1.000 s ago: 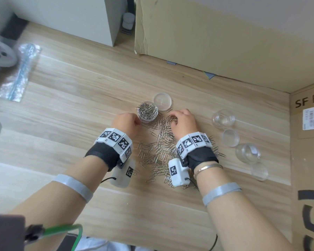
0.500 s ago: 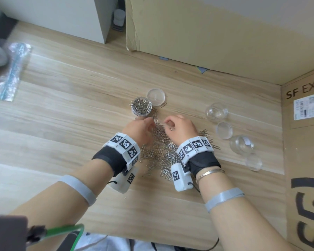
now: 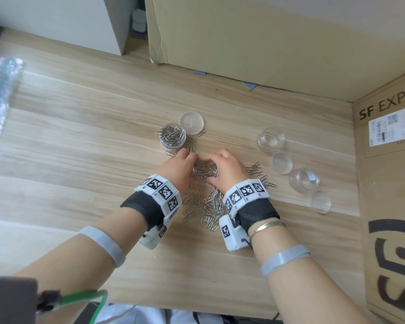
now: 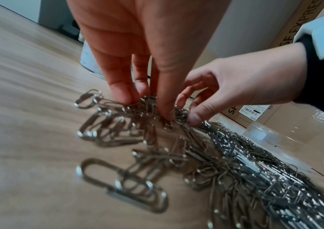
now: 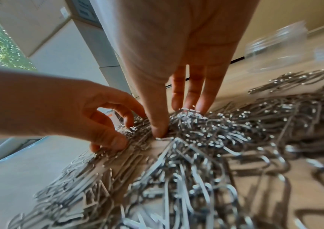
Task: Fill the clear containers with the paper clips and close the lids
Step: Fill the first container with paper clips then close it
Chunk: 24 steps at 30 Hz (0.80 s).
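A clear container (image 3: 172,137) heaped with paper clips stands open, and its lid (image 3: 191,121) lies just behind it. The loose pile of silver paper clips (image 3: 202,208) spreads on the wooden table in front of it. My left hand (image 3: 185,160) and right hand (image 3: 214,161) face each other over the pile's far end. Together they squeeze a clump of clips (image 3: 204,170) between curled fingers and thumbs. In the left wrist view the left hand's fingertips (image 4: 125,97) dig into the clips. In the right wrist view the right hand's thumb (image 5: 158,128) presses into the clump.
Two empty clear containers (image 3: 270,139) (image 3: 304,180) and two loose lids (image 3: 281,163) (image 3: 320,201) sit in a row at the right. Cardboard boxes (image 3: 388,183) wall off the right and back. A plastic bag (image 3: 0,94) lies far left.
Both hands have drawn back from beside the filled container to the pile. They have closed in on each other and gathered a clump of clips between them.
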Tool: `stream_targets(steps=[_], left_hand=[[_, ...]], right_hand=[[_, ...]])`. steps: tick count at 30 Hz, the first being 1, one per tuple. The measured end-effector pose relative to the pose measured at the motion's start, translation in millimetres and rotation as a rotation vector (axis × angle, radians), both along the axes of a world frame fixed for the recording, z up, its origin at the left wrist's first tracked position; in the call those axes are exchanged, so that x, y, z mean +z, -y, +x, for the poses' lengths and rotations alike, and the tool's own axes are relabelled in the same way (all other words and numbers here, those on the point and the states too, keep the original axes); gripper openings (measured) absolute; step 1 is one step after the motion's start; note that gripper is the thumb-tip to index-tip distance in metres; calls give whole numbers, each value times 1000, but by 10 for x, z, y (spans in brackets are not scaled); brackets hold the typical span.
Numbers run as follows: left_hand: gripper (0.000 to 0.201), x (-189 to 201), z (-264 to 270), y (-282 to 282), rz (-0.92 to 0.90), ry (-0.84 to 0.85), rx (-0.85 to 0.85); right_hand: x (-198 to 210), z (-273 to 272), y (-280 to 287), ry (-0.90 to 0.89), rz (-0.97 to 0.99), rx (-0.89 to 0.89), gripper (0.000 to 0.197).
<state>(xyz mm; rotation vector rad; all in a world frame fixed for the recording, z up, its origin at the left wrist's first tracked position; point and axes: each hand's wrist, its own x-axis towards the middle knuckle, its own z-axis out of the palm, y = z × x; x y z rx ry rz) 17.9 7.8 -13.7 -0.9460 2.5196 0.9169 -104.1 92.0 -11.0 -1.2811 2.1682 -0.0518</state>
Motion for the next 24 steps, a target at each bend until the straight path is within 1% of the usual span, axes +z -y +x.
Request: stream_targets(steps=[3, 7, 10, 12, 18, 24], left_hand=[[50, -21, -41, -5, -4, 10, 9], [47, -36, -89, -2, -4, 16, 14], [33, -67, -98, 13, -29, -3, 16], [27, -87, -96, 21, -45, -17, 16], [26, -81, -112, 54, -28, -44, 32], [19, -14, -80, 94, -35, -152, 96]], right_hand=[[-3, 36, 35, 8, -38, -4, 48], [8, 61, 78, 6, -55, -11, 39], [8, 51, 110, -2, -54, -13, 35], [0, 41, 129, -3, -52, -21, 33], [8, 18, 144, 13, -85, -93, 28], [65, -57, 153, 28, -119, -168, 22]])
